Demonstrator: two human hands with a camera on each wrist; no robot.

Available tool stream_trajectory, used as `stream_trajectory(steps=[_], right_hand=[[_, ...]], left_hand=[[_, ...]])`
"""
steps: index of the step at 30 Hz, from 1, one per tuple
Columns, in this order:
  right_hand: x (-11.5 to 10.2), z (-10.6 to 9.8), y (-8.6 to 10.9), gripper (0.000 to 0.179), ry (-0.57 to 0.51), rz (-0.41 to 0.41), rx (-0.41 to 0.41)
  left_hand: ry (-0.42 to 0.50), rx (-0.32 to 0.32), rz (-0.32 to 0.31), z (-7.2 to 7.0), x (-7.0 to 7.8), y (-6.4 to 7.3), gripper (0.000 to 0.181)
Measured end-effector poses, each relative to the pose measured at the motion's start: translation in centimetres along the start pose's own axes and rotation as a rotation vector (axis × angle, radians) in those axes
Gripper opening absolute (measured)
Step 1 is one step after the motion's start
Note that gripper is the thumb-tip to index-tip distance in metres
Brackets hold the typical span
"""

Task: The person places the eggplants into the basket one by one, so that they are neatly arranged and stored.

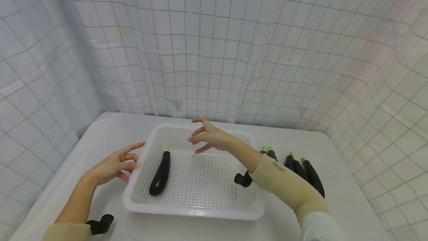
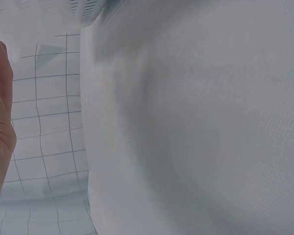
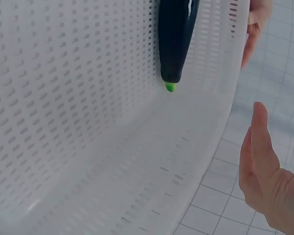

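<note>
A dark eggplant (image 1: 161,174) with a green stem end lies at the left side inside a white perforated basket (image 1: 194,212). My left hand (image 1: 115,163) is at the basket's left rim, its fingers loosely spread and fingertips right at the edge. Over the far part of the basket hangs my right hand (image 1: 210,136), fingers spread, with nothing in them. In the right wrist view the eggplant (image 3: 175,39) rests near the basket wall, and the right hand (image 3: 267,181) appears beside the rim. Only part of the left hand (image 2: 0,98) shows in the left wrist view.
Several more eggplants (image 1: 313,177) lie on the white table (image 1: 347,203) to the right of the basket, partly hidden behind my right sleeve (image 1: 287,181). White gridded curtains (image 1: 207,47) surround the table's back and sides.
</note>
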State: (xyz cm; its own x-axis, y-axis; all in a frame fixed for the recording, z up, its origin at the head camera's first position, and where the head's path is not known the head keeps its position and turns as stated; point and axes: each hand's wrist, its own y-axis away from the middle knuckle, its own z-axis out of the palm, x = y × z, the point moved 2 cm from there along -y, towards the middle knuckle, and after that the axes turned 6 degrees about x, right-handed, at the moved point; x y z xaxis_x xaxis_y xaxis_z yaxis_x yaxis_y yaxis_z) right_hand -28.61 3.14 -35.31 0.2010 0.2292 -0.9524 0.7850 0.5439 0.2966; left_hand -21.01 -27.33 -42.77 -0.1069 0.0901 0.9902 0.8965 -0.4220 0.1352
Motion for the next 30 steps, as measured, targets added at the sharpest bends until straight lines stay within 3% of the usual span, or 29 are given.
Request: stream_trajectory(steps=[15, 30], right_hand=[[0.2, -4.8, 3.7, 0.067, 0.071, -0.054, -0.033], [1.5, -10.4, 7.9, 0.074, 0.063, -0.119, -0.023]], left_hand=[[0.017, 0.003, -0.01, -0.1, -0.2, -0.1, 0.065], [0.028, -0.012, 0.007, 0.1, 0.0, 0.0, 0.063]])
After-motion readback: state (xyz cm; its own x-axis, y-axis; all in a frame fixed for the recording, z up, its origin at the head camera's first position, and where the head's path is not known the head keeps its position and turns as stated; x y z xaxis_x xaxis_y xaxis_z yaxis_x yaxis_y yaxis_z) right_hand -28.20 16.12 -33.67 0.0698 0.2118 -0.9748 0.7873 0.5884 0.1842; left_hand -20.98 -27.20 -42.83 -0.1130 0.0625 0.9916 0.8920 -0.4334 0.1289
